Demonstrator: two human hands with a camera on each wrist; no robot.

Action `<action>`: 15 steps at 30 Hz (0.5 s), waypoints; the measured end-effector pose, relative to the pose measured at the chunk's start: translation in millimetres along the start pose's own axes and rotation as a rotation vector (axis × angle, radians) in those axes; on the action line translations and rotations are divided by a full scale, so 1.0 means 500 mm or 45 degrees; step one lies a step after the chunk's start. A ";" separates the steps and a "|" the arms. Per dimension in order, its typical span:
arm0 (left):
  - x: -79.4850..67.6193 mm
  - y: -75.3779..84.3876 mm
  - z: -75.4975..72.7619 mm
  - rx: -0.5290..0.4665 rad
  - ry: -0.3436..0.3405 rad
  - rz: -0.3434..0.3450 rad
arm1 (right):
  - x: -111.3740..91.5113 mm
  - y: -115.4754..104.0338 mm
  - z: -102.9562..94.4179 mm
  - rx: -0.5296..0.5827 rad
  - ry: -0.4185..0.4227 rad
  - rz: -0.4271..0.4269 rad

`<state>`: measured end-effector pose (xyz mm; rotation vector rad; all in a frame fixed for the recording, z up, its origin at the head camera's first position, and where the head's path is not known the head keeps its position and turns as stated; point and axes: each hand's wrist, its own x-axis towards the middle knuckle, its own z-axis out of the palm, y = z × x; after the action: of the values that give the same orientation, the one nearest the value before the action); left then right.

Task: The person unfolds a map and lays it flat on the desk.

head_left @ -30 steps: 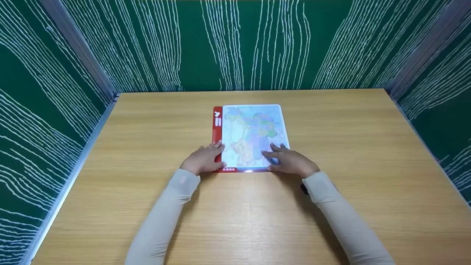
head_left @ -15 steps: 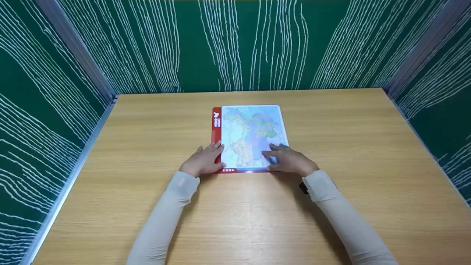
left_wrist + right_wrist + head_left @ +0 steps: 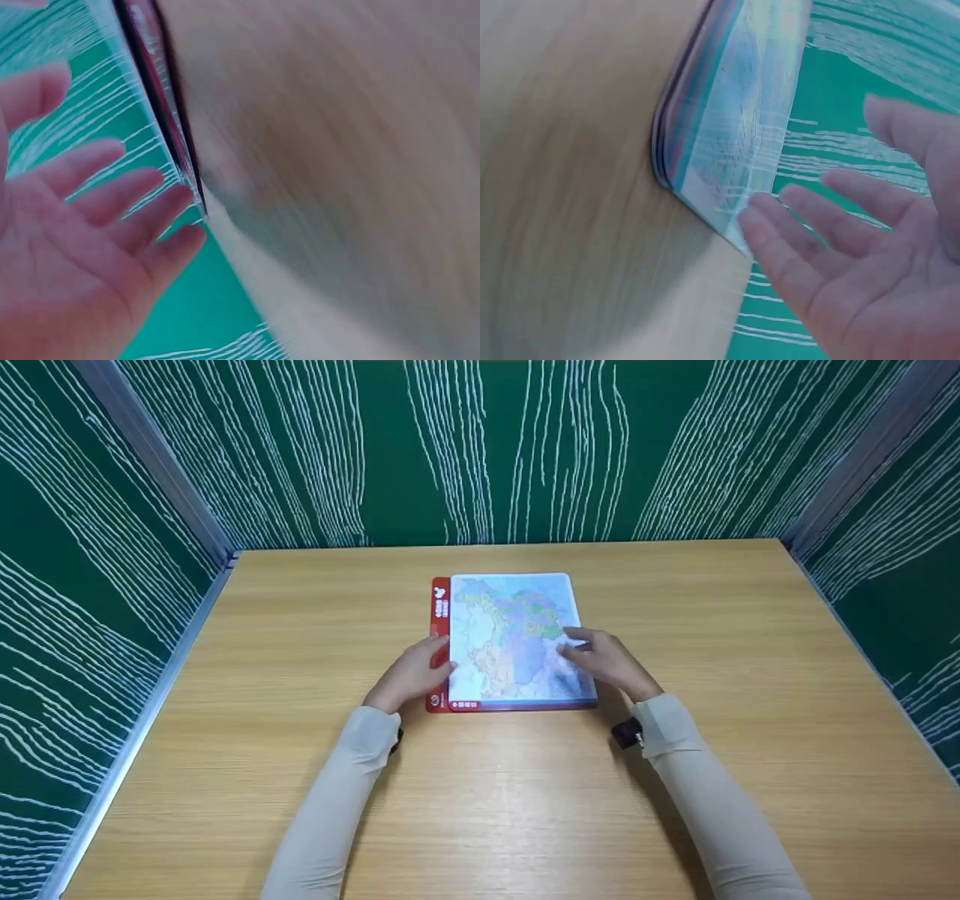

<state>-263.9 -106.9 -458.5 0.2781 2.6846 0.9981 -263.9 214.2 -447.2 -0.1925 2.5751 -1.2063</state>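
A flat map with a red border on its left side lies on the table, turned sideways to me. In the right wrist view the map has a glossy top and several thin layers at its rounded corner. My left hand is at the map's left edge, fingers loosely extended; in the left wrist view the left hand holds nothing. Over the right edge is my right hand, fingers spread. The right wrist view has the right hand with relaxed fingers near the map, contact unclear.
The wooden table has a light grain. Green panels with wavy white lines stand behind the table and along both sides, joined by grey posts at the corners. A small black device is on my right wrist.
Both hands have lifted from resting spread on the map. The right hand has moved up and slightly right, uncovering the lower right corner; the left has uncovered the lower left. The map stays in place.
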 end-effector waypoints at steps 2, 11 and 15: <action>0.006 -0.004 -0.006 -0.157 0.048 -0.006 | 0.003 0.006 -0.010 0.054 0.049 0.006; 0.036 -0.027 -0.034 -0.634 0.240 -0.203 | 0.030 0.042 -0.041 0.233 0.197 0.105; 0.047 -0.037 -0.042 -0.809 0.258 -0.252 | 0.042 0.054 -0.045 0.357 0.245 0.177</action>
<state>-294.3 -127.4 -459.7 -0.2209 2.3266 1.8019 -291.0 242.6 -458.6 0.1676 2.4869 -1.5787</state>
